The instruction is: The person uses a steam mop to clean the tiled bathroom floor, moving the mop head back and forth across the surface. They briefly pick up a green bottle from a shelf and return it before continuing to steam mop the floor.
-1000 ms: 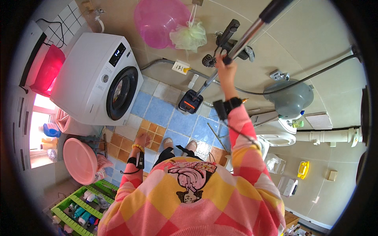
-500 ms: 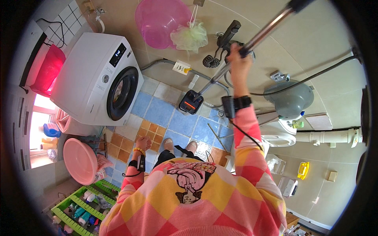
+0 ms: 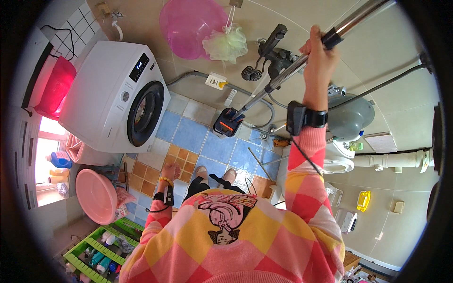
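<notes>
My right hand (image 3: 321, 59) is raised at the upper right, its fingers wrapped round the silver pole of a mop (image 3: 290, 73) just below a black collar. The pole slants down and to the left into a small dark bucket (image 3: 228, 123) with an orange strip, standing on the floor by the wall. The mop's head is hidden inside the bucket. Low on the left, beside my body, my left hand (image 3: 171, 171) hangs with its fingers loosely bent and nothing visible in it.
A white front-loading washing machine (image 3: 113, 96) stands on the left. Near it are a pink basin (image 3: 96, 195) and a green rack (image 3: 87, 250) of bottles. A grey hose (image 3: 196, 73) runs along the wall. A grey washbasin (image 3: 351, 118) and a toilet (image 3: 337, 165) are on the right.
My right hand has moved up and to the right with the mop's pole, and more of the pole shows above the bucket. The bucket and my left hand have stayed in place.
</notes>
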Available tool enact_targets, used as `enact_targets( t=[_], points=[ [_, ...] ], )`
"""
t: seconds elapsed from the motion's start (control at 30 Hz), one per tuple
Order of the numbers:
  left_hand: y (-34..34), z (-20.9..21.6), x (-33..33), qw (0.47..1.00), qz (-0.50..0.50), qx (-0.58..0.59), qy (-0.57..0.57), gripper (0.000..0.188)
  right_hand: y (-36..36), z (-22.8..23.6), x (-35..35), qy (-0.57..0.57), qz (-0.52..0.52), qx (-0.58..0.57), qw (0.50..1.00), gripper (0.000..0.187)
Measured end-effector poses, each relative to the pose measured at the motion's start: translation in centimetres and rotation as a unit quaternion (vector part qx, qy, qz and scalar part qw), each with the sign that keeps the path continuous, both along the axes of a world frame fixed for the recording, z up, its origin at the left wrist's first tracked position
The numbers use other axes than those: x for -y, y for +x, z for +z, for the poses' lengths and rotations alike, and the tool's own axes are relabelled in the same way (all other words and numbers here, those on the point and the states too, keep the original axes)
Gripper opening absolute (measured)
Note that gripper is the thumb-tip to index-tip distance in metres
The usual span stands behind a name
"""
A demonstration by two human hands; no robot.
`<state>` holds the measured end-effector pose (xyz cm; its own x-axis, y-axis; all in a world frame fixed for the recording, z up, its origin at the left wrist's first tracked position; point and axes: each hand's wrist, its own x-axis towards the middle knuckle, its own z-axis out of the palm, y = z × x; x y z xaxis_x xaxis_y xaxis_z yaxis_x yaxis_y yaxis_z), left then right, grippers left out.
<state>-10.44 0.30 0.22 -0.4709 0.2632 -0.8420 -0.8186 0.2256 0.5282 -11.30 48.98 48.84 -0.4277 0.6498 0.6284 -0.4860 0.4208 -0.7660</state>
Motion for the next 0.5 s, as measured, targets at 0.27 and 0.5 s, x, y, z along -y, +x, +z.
enact_targets(
  t=[0.27, 0.5],
  points=[
    [-1.1, -1.8, 1.0, 0.997, 0.000, 0.043, 0.063, 0.019, -1.9, -17.6, 2.0, -0.087, -0.053, 0.179, 0.979, 0.021],
    [-1.0, -1.8, -0.4, 1.000, 0.006, -0.014, 0.018, 0.017, -0.6, -18.4, 0.5, -0.116, -0.011, 0.168, 0.979, 0.020]
  ],
)
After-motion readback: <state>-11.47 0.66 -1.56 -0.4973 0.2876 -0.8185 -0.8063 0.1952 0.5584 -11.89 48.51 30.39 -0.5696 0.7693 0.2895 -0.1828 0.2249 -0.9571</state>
